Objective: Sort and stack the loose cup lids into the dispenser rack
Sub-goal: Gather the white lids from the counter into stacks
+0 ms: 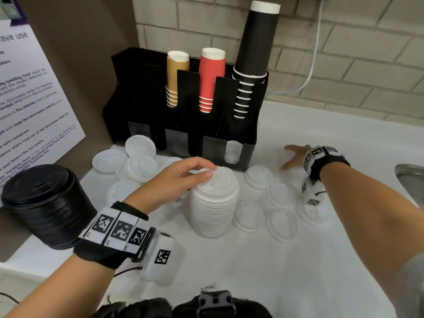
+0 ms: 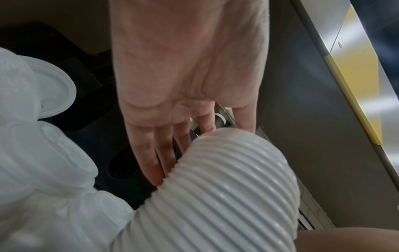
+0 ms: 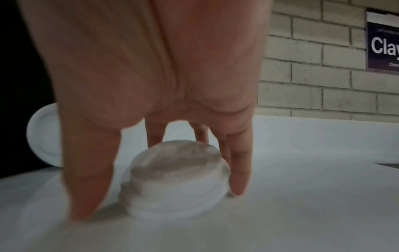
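A tall stack of white lids (image 1: 214, 210) stands mid-counter, in front of the black dispenser rack (image 1: 226, 99). My left hand (image 1: 206, 171) rests on top of the stack, with its fingers and thumb lying fairly straight on the uppermost lid. The left wrist view shows the ribbed stack (image 2: 226, 187) under those fingers (image 2: 151, 163). My right hand (image 1: 291, 157) is blurred, to the right of the rack. In the right wrist view its spread, straight fingers (image 3: 239, 173) straddle a white lid (image 3: 177, 179) on the counter. Several loose white lids (image 1: 249, 216) lie around the stack.
The rack holds tan, red and black cup columns, and a few white lids (image 1: 232, 153) sit in its lower right slot. A stack of black lids (image 1: 43, 203) lies at the left, below a wall notice. A metal sink edge (image 1: 410, 177) is at the right.
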`<state>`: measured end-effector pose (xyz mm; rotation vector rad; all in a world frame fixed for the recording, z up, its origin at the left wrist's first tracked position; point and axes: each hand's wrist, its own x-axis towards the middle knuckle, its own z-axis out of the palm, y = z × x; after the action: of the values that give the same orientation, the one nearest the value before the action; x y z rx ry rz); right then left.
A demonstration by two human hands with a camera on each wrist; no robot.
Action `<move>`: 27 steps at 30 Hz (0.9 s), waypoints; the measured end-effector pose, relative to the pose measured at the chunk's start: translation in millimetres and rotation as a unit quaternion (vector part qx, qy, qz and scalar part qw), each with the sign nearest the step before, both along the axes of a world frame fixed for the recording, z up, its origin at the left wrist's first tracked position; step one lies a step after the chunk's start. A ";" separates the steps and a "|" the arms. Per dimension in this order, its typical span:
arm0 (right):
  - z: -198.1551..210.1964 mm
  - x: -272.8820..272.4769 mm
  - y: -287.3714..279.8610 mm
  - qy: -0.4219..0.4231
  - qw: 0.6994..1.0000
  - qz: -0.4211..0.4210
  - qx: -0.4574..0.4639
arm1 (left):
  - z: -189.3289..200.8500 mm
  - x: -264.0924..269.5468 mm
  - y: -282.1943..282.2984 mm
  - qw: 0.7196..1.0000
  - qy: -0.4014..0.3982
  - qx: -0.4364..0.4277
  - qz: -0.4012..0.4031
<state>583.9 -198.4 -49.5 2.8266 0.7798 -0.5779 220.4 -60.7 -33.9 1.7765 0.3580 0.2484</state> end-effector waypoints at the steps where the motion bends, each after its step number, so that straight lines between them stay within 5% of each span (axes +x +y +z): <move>1: -1.7 -1.4 -1.6 -0.010 1.000 0.004 0.005 | 0.5 0.3 -0.1 1.000 -0.002 -0.001 -0.001; 5: 8.1 -5.4 -6.5 0.061 0.996 0.013 0.056 | 1.5 0.5 -1.7 1.000 -0.007 0.000 -0.003; 9: 30.0 -10.4 -13.1 0.193 0.963 -0.080 0.170 | 1.5 1.7 -1.0 1.000 -0.007 0.004 -0.005; 12: 40.8 -6.7 -14.8 0.139 0.955 -0.141 0.220 | 1.2 2.7 -1.2 1.000 -0.011 0.001 -0.008; 17: 29.0 -5.4 -12.2 0.083 0.987 -0.085 0.109 | 0.4 4.2 -1.4 1.000 -0.012 0.000 -0.002; 27: -3.8 -19.7 45.0 0.060 0.996 0.065 -0.017 | -0.5 1.8 -3.1 1.000 -0.016 -0.004 0.003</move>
<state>564.2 -153.4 -53.3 2.7041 0.9578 -0.7383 222.3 -63.8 -34.5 1.7623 0.3398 0.2791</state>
